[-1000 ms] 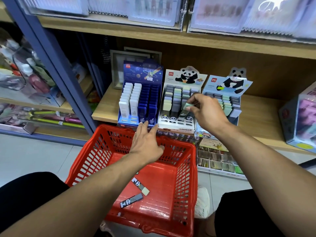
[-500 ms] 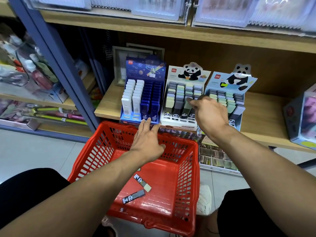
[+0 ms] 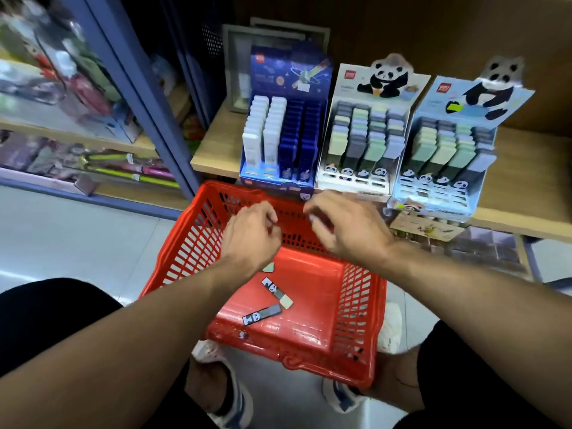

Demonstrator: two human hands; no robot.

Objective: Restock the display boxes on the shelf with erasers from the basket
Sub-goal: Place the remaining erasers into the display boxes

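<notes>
Hanging over the red basket (image 3: 192,243) in the middle of the frame are two bare hands; the left hand (image 3: 250,233) has its fingers curled in, and I cannot tell if it holds anything, because the picture is blurry there; the right hand (image 3: 343,230) sits just beside it, fingers bent down and loose, with nothing seen in them. Both hands are above the far edge of the basket, near the shelf (image 3: 213,140).

Down on the basket floor, in the lower middle of the frame, lie two long erasers with panda faces; the pale-tipped eraser (image 3: 277,291) lies slanted, and the dark eraser (image 3: 262,314) lies just below it, close by; a small green piece (image 3: 268,267) peeks out under the left wrist.

On the shelf in the upper middle stand three boxes in a row, side by side; the blue box (image 3: 288,72) on the left holds white and dark blue erasers; the white panda box (image 3: 380,82) is in the middle; the light blue panda box (image 3: 483,97) is at the upper right; both panda boxes hold rows of green, yellow and grey erasers.
</notes>
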